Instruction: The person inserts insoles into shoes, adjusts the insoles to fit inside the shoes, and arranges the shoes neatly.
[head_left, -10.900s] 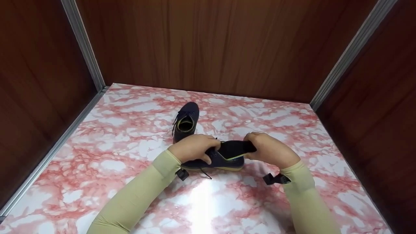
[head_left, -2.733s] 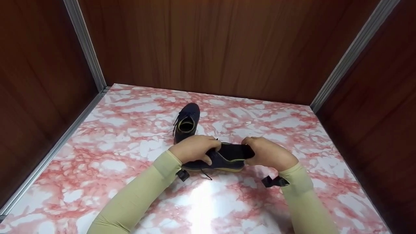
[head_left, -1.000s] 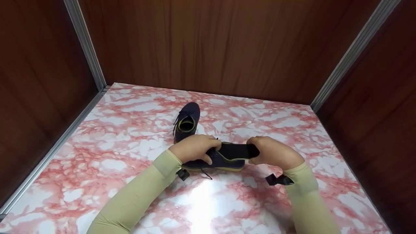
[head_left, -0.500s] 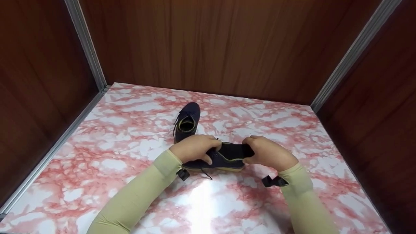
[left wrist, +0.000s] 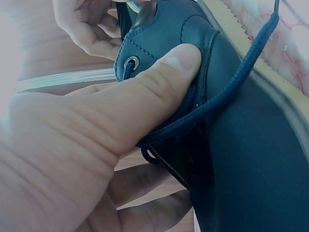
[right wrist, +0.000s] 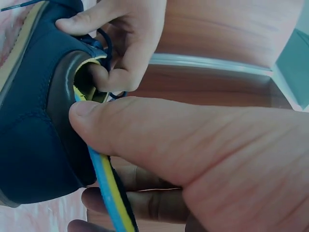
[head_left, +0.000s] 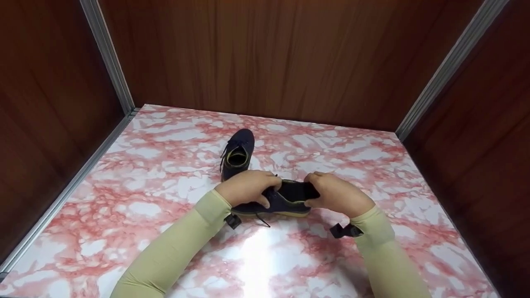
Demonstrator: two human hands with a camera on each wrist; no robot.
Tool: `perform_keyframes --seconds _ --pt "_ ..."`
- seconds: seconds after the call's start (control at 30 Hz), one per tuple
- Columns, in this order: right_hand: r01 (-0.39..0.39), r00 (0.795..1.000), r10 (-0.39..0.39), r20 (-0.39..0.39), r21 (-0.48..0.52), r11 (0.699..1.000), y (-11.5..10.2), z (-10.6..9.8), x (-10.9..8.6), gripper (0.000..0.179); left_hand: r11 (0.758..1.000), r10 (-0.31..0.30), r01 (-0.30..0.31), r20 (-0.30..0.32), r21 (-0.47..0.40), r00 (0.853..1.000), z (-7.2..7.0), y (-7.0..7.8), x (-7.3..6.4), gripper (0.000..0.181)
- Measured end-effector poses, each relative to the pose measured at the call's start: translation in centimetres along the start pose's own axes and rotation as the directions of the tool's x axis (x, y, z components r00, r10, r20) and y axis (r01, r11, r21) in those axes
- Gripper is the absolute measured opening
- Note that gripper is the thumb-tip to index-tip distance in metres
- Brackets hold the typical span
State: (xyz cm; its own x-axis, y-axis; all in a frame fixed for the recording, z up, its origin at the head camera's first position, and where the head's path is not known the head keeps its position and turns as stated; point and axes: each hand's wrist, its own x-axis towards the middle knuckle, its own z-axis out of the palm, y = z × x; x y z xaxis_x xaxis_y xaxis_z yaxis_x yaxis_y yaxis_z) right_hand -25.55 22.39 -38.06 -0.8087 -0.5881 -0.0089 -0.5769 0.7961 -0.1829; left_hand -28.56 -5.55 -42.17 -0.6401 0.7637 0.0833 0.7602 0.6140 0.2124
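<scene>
A dark blue lace-up shoe (head_left: 285, 206) with a yellowish sole lies sideways, toe to the left. My left hand (head_left: 248, 188) grips it over the lacing, its thumb pressed on the near eyelet flap in the left wrist view. My right hand (head_left: 337, 194) pinches the rear end of a black-topped insole (head_left: 296, 191) at the shoe's heel. In the right wrist view the insole (right wrist: 108, 188) shows blue and yellow layers along its edge, thumb on one side and fingers on the other. Its front part is inside the shoe, hidden; the rear end sticks out over the heel collar.
A second dark blue shoe (head_left: 244, 138) stands just behind my left hand, toe pointing away. A loose shoelace (head_left: 263, 220) trails on the red-and-white marbled tabletop (head_left: 165, 165). Brown wood-look panels (head_left: 265, 62) with metal corner strips enclose the back and sides.
My right hand has shifted left toward the toe over the last second, and the insole sits deeper in the shoe. The left hand keeps its hold; the second shoe stays put.
</scene>
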Motion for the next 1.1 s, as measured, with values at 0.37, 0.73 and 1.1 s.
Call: perform_keyframes --seconds 0.37,0.73,1.1 --pt "-0.021 0.999 0.018 0.049 0.066 0.998 0.7 -0.4 -0.2 0.041 1.0 0.011 -0.011 -0.01 -0.014 1.0 0.1 -0.1 0.0 0.043" --pt "-0.034 0.999 0.032 0.025 0.083 0.996 1.3 -1.4 -0.8 0.032 1.0 0.019 -0.02 -0.012 -0.012 1.0 -0.1 -0.1 0.0 0.043" --pt "-0.009 1.0 0.009 -0.006 0.041 0.999 0.9 -0.9 -0.5 0.029 0.999 0.009 -0.009 -0.008 -0.031 1.0 0.0 -0.1 -0.1 0.042"
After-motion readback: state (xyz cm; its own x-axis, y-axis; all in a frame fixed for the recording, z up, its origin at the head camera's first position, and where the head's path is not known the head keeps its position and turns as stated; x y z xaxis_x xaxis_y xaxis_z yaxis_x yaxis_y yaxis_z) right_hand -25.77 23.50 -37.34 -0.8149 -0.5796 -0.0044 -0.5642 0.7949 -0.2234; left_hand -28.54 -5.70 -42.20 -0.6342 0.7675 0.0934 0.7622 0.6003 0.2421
